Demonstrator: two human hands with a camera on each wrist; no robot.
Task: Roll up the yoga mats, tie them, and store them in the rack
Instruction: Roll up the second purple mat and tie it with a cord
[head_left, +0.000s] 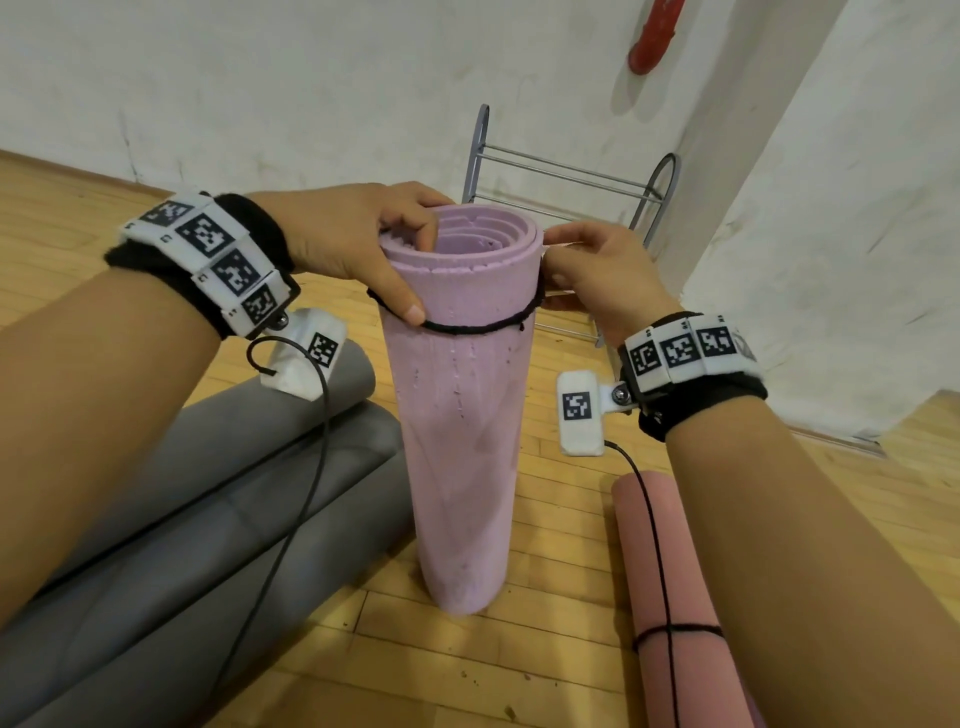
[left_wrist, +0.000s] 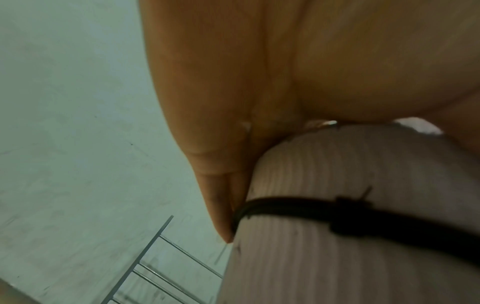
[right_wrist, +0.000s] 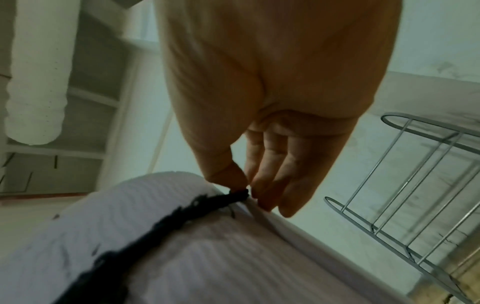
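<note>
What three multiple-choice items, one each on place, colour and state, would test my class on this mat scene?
1. Where is the black cord?
A. near the purple mat's top
B. at its base
C. on the rack

2. What colour are the mats lying on the left?
A. blue
B. grey
C. green

3. How is the purple mat?
A. spread flat
B. lying rolled
C. rolled, upright

Answers: 1 A, the loop sits just under the rim, left hand and right hand on it; 2 B, both are grey; 3 C, it stands on end on the floor.
</note>
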